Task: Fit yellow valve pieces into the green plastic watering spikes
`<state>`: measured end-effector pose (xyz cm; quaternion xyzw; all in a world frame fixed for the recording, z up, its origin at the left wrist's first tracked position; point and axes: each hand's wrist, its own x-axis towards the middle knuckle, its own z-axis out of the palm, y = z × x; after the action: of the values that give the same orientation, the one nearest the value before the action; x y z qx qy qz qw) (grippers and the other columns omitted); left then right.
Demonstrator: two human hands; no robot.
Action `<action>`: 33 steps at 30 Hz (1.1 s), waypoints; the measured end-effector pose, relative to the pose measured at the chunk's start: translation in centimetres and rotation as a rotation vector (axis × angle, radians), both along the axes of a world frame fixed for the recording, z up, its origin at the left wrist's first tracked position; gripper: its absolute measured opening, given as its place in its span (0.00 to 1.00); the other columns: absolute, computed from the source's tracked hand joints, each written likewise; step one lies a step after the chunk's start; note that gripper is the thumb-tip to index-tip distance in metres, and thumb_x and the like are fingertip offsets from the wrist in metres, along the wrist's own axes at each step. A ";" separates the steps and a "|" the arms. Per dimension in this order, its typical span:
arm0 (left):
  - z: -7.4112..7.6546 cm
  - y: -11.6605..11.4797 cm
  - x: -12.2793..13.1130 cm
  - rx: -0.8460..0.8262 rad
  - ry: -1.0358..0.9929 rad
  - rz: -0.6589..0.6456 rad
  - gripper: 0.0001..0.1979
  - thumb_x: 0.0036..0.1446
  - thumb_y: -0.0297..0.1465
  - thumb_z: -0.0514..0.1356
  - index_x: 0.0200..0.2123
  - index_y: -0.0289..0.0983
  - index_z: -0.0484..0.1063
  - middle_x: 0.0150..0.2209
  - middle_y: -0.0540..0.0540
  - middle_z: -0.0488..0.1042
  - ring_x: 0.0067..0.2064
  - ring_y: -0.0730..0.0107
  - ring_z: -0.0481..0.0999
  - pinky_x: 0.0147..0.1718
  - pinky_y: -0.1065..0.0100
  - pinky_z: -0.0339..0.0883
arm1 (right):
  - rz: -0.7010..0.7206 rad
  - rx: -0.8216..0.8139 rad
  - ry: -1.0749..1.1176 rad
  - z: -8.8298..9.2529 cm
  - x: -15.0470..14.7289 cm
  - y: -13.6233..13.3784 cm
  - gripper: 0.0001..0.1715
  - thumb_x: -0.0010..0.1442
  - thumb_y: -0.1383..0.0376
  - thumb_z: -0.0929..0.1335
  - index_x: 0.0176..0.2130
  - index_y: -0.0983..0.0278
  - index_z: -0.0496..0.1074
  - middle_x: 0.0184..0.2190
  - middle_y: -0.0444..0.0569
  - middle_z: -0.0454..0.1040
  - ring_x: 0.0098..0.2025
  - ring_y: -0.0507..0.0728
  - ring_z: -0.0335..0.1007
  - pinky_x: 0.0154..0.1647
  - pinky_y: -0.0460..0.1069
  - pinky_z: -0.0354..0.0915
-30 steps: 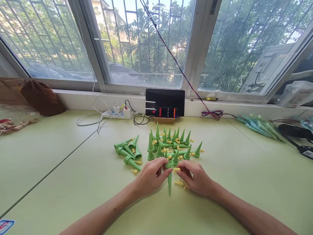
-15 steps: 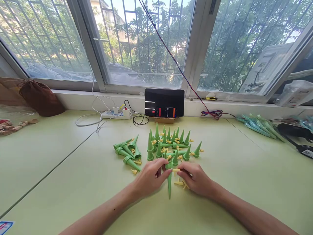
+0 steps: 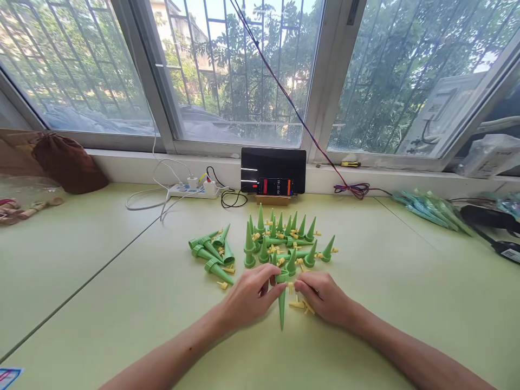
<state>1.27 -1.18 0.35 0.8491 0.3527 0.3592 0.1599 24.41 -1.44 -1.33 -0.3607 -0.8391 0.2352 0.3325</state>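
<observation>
My left hand (image 3: 254,287) is closed on a green plastic watering spike (image 3: 281,309), its thumb and fingers near the collar and the point hanging downward. Close by on the right, my right hand (image 3: 323,292) pinches a small yellow valve (image 3: 290,286) at the spike's side. My fingertips hide part of that valve, and I cannot tell how far it sits in the spike. Loose yellow valves (image 3: 297,304) lie below the right fingers. Beyond both hands are several green spikes (image 3: 310,254) with yellow valves, some upright on their wide ends, others lying down.
Left of the upright group lies a pile of green spikes (image 3: 211,250). A phone showing a timer (image 3: 276,187) leans on a black screen (image 3: 273,162) at the back. A power strip (image 3: 187,190), a brown drawstring bag (image 3: 67,162) and plastic-wrapped green pieces (image 3: 433,208) line the window side.
My right hand's fingers have shifted slightly and cover more of the yellow valve's outer end. The left hand and its spike have barely moved.
</observation>
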 end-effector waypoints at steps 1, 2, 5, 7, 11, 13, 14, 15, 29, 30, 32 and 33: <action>0.0 0.0 0.0 -0.001 0.002 0.002 0.05 0.67 0.33 0.59 0.39 0.37 0.69 0.27 0.53 0.71 0.24 0.75 0.66 0.25 0.74 0.61 | -0.004 -0.007 -0.002 0.0 0.0 0.0 0.26 0.76 0.56 0.56 0.26 0.60 0.53 0.21 0.39 0.57 0.24 0.51 0.52 0.27 0.47 0.52; 0.1 0.0 0.0 -0.002 0.005 0.003 0.05 0.67 0.33 0.59 0.39 0.37 0.69 0.27 0.53 0.71 0.24 0.75 0.66 0.25 0.73 0.61 | -0.008 -0.016 0.001 0.0 0.0 0.0 0.25 0.75 0.57 0.57 0.26 0.61 0.55 0.22 0.40 0.59 0.24 0.52 0.54 0.28 0.47 0.54; 0.3 0.0 0.0 -0.006 0.012 0.008 0.06 0.67 0.33 0.59 0.39 0.37 0.70 0.27 0.53 0.71 0.24 0.75 0.66 0.26 0.73 0.61 | -0.034 -0.052 0.048 0.2 0.0 -0.1 0.18 0.74 0.59 0.60 0.32 0.62 0.65 0.26 0.43 0.68 0.28 0.53 0.61 0.31 0.47 0.59; 0.3 0.0 0.1 -0.009 0.012 0.008 0.06 0.67 0.33 0.59 0.39 0.37 0.70 0.27 0.53 0.71 0.24 0.75 0.66 0.25 0.73 0.61 | -0.047 -0.072 0.085 0.3 0.0 -0.2 0.12 0.72 0.60 0.62 0.36 0.62 0.68 0.27 0.44 0.69 0.28 0.53 0.63 0.32 0.47 0.60; 0.2 0.1 0.1 -0.013 0.003 0.032 0.05 0.66 0.33 0.60 0.39 0.37 0.70 0.27 0.53 0.71 0.24 0.75 0.67 0.25 0.73 0.62 | -0.027 -0.084 0.119 0.5 -0.1 -0.4 0.07 0.69 0.62 0.66 0.38 0.62 0.68 0.26 0.42 0.67 0.26 0.52 0.61 0.28 0.46 0.60; 0.1 0.1 0.1 -0.014 0.004 0.045 0.05 0.66 0.33 0.60 0.40 0.37 0.70 0.27 0.53 0.71 0.24 0.75 0.67 0.26 0.73 0.62 | -0.010 -0.079 0.122 0.5 -0.1 -0.5 0.05 0.68 0.63 0.67 0.40 0.63 0.68 0.26 0.42 0.68 0.25 0.52 0.61 0.27 0.46 0.60; 0.1 0.1 0.1 -0.012 0.005 0.049 0.05 0.66 0.33 0.60 0.40 0.37 0.70 0.27 0.53 0.71 0.24 0.75 0.67 0.26 0.73 0.62 | -0.004 -0.073 0.122 0.5 0.0 -0.5 0.05 0.68 0.63 0.66 0.40 0.63 0.68 0.26 0.42 0.68 0.25 0.52 0.61 0.27 0.46 0.60; 0.0 0.1 0.0 -0.010 0.006 0.050 0.05 0.66 0.33 0.60 0.40 0.37 0.70 0.27 0.53 0.71 0.24 0.75 0.67 0.26 0.73 0.62 | -0.002 -0.067 0.120 0.5 0.0 -0.5 0.04 0.68 0.64 0.66 0.40 0.63 0.69 0.26 0.42 0.68 0.25 0.52 0.61 0.27 0.46 0.60; 0.0 0.2 0.0 0.010 0.006 0.031 0.05 0.66 0.32 0.60 0.40 0.37 0.70 0.27 0.53 0.72 0.23 0.75 0.67 0.25 0.74 0.61 | -0.027 -0.038 0.063 0.3 0.0 -0.3 0.13 0.72 0.61 0.63 0.36 0.62 0.70 0.27 0.44 0.70 0.27 0.53 0.62 0.30 0.47 0.60; 0.0 0.2 0.0 0.009 0.005 0.032 0.05 0.66 0.33 0.60 0.40 0.37 0.70 0.27 0.53 0.72 0.24 0.75 0.67 0.25 0.74 0.61 | -0.030 -0.045 0.077 0.3 0.0 -0.4 0.10 0.71 0.62 0.64 0.38 0.62 0.70 0.27 0.43 0.70 0.27 0.53 0.62 0.29 0.47 0.60; 0.0 0.2 0.0 0.006 0.003 0.033 0.05 0.67 0.33 0.60 0.41 0.37 0.70 0.27 0.53 0.72 0.24 0.75 0.67 0.25 0.74 0.62 | -0.026 -0.057 0.099 0.3 0.0 -0.4 0.07 0.70 0.62 0.65 0.41 0.63 0.70 0.27 0.43 0.69 0.26 0.52 0.62 0.28 0.46 0.60; 0.0 0.2 -0.1 0.006 0.003 0.034 0.05 0.67 0.33 0.60 0.41 0.37 0.70 0.27 0.53 0.72 0.24 0.75 0.67 0.25 0.74 0.62 | -0.022 -0.059 0.103 0.3 0.0 -0.4 0.06 0.69 0.62 0.66 0.41 0.63 0.70 0.27 0.43 0.69 0.26 0.52 0.62 0.28 0.46 0.60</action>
<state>1.22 -0.95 0.31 0.8440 0.3663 0.3617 0.1506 24.43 -1.85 -0.99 -0.3669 -0.8095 0.2745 0.3670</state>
